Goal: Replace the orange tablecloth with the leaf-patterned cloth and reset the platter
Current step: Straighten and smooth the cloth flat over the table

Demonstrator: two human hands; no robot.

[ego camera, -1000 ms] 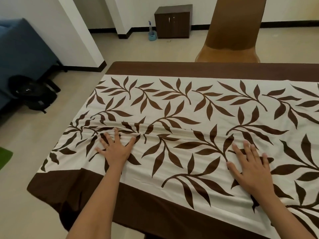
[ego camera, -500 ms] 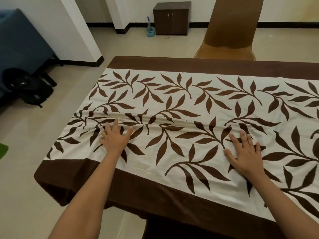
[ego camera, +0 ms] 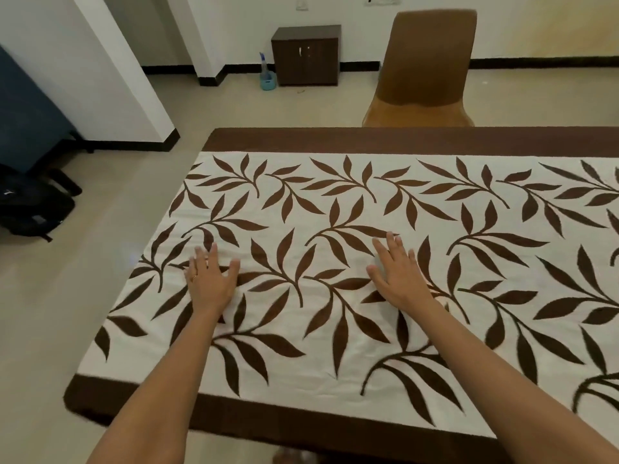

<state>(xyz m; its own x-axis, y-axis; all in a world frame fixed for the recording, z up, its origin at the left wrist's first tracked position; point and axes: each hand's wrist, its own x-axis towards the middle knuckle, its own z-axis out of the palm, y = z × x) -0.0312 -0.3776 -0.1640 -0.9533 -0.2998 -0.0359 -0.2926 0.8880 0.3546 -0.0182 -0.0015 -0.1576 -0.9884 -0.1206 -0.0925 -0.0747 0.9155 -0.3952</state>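
The leaf-patterned cloth (ego camera: pixel 368 202), white with brown leaves and a dark brown border, lies spread flat over the table. My left hand (ego camera: pixel 211 279) presses flat on it near the left end, fingers straight and spread. My right hand (ego camera: pixel 398 272) lies flat on the cloth near the middle, fingers straight. The cloth looks smooth around both hands. No orange tablecloth and no platter are in view.
A brown chair (ego camera: pixel 425 68) stands at the table's far side. A small dark cabinet (ego camera: pixel 306 53) and a blue spray bottle (ego camera: pixel 266 73) stand by the back wall. A black bag (ego camera: pixel 30 209) lies on the floor at left, beside a white pillar (ego camera: pixel 110 61).
Both hands have slid forward across the cloth, away from me. The fold that ran between them has flattened out. The camera has tilted up and shows more of the room.
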